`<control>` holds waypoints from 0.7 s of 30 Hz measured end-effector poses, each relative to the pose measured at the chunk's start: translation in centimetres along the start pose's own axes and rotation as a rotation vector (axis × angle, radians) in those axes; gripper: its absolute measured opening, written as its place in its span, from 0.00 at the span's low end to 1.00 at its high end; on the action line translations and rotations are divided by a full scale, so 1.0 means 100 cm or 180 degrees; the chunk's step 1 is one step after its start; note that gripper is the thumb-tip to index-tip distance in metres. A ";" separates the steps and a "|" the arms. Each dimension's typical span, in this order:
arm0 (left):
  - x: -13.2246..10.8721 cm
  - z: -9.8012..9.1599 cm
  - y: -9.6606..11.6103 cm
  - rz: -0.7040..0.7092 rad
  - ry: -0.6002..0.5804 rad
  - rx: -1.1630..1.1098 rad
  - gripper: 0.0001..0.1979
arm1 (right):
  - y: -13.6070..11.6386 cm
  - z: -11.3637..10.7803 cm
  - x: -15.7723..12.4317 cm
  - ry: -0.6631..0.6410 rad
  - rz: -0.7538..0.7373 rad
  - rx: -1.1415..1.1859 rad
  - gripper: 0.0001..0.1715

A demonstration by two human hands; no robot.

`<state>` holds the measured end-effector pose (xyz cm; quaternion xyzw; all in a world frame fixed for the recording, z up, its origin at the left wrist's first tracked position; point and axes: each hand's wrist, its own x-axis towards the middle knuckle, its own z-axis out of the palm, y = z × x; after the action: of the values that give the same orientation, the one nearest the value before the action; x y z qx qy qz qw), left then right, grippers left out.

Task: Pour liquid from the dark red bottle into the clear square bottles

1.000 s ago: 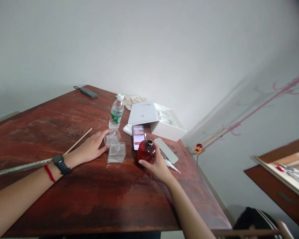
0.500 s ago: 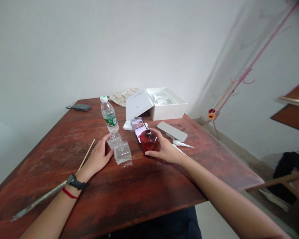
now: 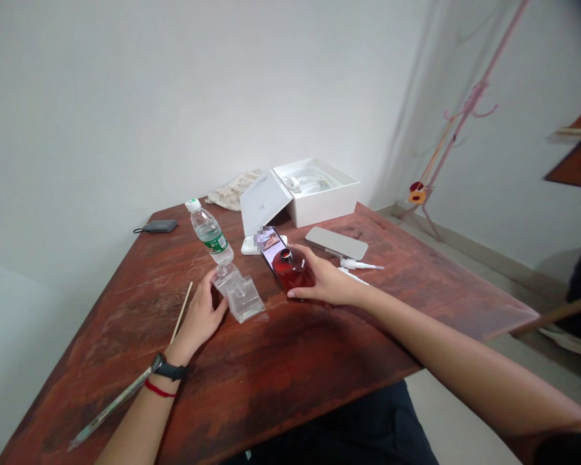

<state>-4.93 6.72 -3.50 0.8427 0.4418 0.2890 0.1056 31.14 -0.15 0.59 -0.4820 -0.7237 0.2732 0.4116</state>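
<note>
My right hand [image 3: 326, 284] is wrapped around a round red glass bottle [image 3: 291, 267] with an open neck, standing on the wooden table [image 3: 281, 361]. My left hand [image 3: 202, 316], with a black watch and a red string on the wrist, rests with curled fingers against two clear square glass bottles [image 3: 244, 298] just left of the red one. A phone [image 3: 271, 244] with a lit screen lies right behind the red bottle.
A plastic water bottle [image 3: 210, 234] stands behind the clear bottles. An open white box [image 3: 314, 194] sits at the back, a flat grey case [image 3: 336, 243] and a white nozzle [image 3: 361, 264] to its right. A thin wooden stick [image 3: 181, 311] and a long rod [image 3: 109, 408] lie at left.
The view has swung and tilted, so the table appears turned. Both hands stay on their bottles; the left hand has drawn a little closer to the clear ones.
</note>
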 end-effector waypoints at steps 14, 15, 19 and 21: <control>0.001 0.000 0.004 -0.0107 0.0313 -0.0202 0.26 | 0.006 0.007 0.000 0.0063 -0.0472 -0.0072 0.57; 0.001 0.000 0.005 -0.0134 0.0361 -0.0226 0.25 | 0.006 0.008 -0.001 0.0120 -0.0498 -0.0046 0.58; 0.003 -0.002 0.007 -0.0196 0.0650 -0.0348 0.26 | 0.005 0.008 -0.001 0.0415 -0.0581 0.0081 0.58; 0.004 -0.006 0.009 -0.0190 0.0874 -0.0423 0.26 | 0.004 0.006 -0.001 0.0502 -0.0605 0.0089 0.58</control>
<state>-4.47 6.46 -2.48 0.7729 0.4569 0.4268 0.1083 30.81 -0.05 -0.08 -0.4254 -0.7276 0.2042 0.4979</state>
